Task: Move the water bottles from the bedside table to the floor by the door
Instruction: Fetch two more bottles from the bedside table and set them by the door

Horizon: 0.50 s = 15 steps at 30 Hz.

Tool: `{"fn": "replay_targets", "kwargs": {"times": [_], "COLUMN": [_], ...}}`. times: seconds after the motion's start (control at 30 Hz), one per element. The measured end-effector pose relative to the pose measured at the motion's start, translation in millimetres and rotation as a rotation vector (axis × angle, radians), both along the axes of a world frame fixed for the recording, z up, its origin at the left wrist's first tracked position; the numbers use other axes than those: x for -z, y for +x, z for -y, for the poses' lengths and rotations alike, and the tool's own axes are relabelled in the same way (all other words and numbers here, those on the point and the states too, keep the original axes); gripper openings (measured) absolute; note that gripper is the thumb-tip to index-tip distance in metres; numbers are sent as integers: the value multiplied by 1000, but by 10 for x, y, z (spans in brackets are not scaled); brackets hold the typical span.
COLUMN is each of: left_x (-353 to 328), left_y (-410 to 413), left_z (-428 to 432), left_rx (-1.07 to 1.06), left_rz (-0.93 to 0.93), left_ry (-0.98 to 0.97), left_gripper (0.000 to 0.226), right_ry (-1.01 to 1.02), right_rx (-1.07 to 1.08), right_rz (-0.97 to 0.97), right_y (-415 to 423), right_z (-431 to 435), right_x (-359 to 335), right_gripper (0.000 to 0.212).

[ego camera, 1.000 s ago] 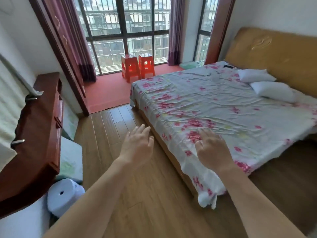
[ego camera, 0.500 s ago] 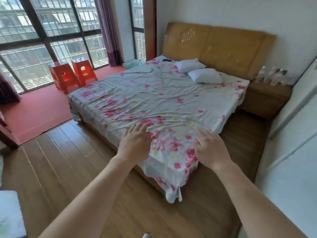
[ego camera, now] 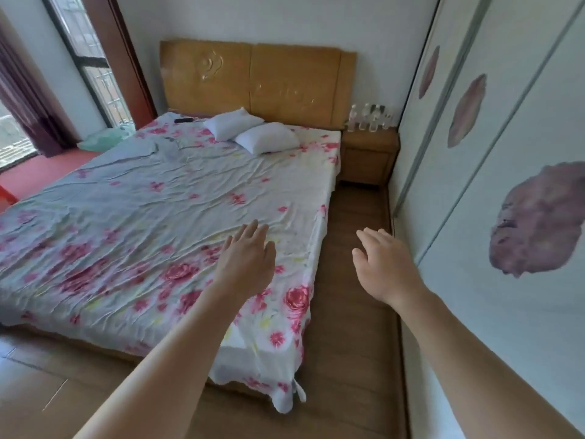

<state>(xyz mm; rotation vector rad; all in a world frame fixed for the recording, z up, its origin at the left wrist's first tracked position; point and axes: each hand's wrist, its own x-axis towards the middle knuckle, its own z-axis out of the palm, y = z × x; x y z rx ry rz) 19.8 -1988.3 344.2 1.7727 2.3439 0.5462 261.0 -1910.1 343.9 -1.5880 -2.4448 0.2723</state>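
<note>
Several clear water bottles point(ego camera: 370, 118) stand in a cluster on the wooden bedside table point(ego camera: 368, 153), far ahead between the bed's headboard and the wardrobe. My left hand point(ego camera: 247, 264) hovers over the bed's near right corner, fingers apart and holding nothing. My right hand point(ego camera: 384, 267) is stretched out over the strip of floor beside the bed, also spread and holding nothing. Both hands are far short of the bottles.
A large bed point(ego camera: 158, 217) with a floral sheet and two white pillows point(ego camera: 253, 131) fills the left. A white sliding wardrobe point(ego camera: 493, 153) with purple prints lines the right. A narrow wooden floor aisle point(ego camera: 354, 280) runs between them to the bedside table. A window point(ego camera: 88, 74) is at the far left.
The view has swung right, from the window and dresser to the headboard, bedside table and wardrobe. My right hand now hangs over the aisle instead of the bed. Both hands stay spread.
</note>
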Motion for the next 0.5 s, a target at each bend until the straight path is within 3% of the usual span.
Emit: {"fn": "replay_targets", "kwargs": {"times": [0.23,0.5], "left_x": [38,-123], "left_y": [462,894], "left_z": [-1180,-2495], "left_rx": [128,109], "left_rz": [-36,-57], "left_ry": [-34,-51], "left_gripper": [53,55], "right_ry": [21,67], "right_rx": [144,165], "right_rz": [0,-21], "right_y": [540,1011], "right_z": [-869,-2182], "right_x": [81,-59], "right_gripper": [52,52]}}
